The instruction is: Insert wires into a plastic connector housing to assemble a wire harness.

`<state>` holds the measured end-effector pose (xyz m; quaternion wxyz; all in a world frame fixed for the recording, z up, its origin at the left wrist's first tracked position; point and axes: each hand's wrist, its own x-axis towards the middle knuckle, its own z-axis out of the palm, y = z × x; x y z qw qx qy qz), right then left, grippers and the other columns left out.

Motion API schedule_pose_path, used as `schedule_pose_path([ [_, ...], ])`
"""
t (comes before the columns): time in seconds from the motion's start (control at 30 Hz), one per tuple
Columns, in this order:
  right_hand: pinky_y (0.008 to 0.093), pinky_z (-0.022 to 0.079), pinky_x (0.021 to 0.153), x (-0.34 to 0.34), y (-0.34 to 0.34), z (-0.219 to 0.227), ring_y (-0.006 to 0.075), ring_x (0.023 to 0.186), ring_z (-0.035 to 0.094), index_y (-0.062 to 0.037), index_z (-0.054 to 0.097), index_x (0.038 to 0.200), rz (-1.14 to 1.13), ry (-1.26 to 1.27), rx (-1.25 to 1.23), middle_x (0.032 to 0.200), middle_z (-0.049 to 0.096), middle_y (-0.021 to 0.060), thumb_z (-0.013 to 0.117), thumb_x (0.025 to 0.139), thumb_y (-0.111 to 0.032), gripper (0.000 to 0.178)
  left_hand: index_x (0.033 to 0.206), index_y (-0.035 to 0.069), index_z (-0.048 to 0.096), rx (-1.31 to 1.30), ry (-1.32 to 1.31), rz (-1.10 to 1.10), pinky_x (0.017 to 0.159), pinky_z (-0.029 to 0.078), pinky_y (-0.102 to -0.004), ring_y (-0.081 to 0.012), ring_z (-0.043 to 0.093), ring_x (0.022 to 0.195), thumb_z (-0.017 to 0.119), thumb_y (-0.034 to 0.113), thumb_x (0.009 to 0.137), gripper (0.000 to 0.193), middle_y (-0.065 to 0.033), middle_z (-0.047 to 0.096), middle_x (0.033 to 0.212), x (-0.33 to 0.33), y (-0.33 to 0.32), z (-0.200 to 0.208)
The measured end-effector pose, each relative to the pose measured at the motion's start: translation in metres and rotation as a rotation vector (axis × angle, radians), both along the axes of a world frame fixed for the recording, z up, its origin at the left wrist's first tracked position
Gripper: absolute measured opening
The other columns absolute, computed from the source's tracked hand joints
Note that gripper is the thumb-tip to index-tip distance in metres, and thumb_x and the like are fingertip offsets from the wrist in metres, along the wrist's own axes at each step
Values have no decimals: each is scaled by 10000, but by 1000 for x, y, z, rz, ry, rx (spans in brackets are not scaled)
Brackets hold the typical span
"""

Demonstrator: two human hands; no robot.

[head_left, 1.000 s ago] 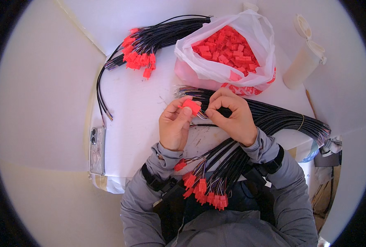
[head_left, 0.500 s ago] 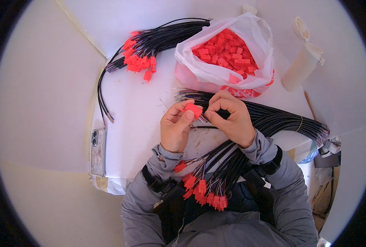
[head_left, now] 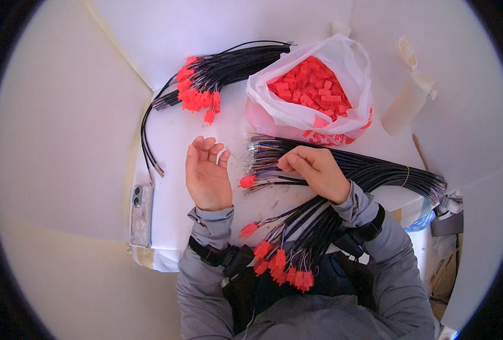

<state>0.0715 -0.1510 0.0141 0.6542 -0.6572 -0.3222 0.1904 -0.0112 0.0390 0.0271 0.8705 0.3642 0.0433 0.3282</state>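
My left hand (head_left: 209, 174) is palm up and holds nothing, its fingers apart and slightly curled. To its right, a red plastic connector (head_left: 247, 181) lies on the white table, its wires running right toward the black cables. My right hand (head_left: 318, 171) is closed over the bundle of black cables (head_left: 370, 164), fingertips pressed together; whatever they hold, if anything, is hidden. Bare coloured wire ends (head_left: 257, 152) stick out at the bundle's left end. Nearer to me, another bunch of black cables (head_left: 311, 226) ends in several red connectors (head_left: 278, 263).
A white plastic bag (head_left: 274, 110) full of red connectors (head_left: 314, 88) stands at the back. Left of it lies a cable bunch (head_left: 246, 62) with red connectors (head_left: 192, 99). A phone (head_left: 142, 215) lies at the left edge, and a cream bottle (head_left: 407, 105) with its lid up stands at right.
My left hand has let go of the red connector and moved left, opening. The connector now lies on the table. My right hand stays over the cable bundle, its fingers more curled.
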Motion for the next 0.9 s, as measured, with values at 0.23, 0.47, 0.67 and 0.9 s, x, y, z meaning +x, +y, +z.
schedule_pose_path([
  [0.23,299,464,604,-1,-5,10,214,656,583,-32,611,758,-45,-576,-359,741,589,94,610,708,-146,124,936,124,535,-72,-36,-19,725,398,-310,-137,504,806,462,290,858,197,-5,561,895,-1,14,0],
  [0.47,285,436,539,4,-8,6,193,579,554,-31,611,733,-22,-890,-461,672,544,66,648,667,-116,114,879,111,552,-206,-101,-266,670,392,-290,-143,464,707,476,240,856,152,-6,517,771,5,35,-4],
  [0.67,202,414,538,20,-18,18,67,579,514,2,578,768,-55,-137,-255,663,573,27,611,753,-71,82,859,99,560,-306,-52,-312,672,393,-287,-147,440,701,458,217,863,156,-13,484,759,9,37,-8],
  [0.9,178,414,567,27,-27,28,57,631,523,-12,575,859,249,-5,-274,689,582,6,598,786,-86,107,893,96,549,-312,-62,-376,688,398,-287,-147,441,712,456,218,863,156,-13,487,767,12,42,-11],
])
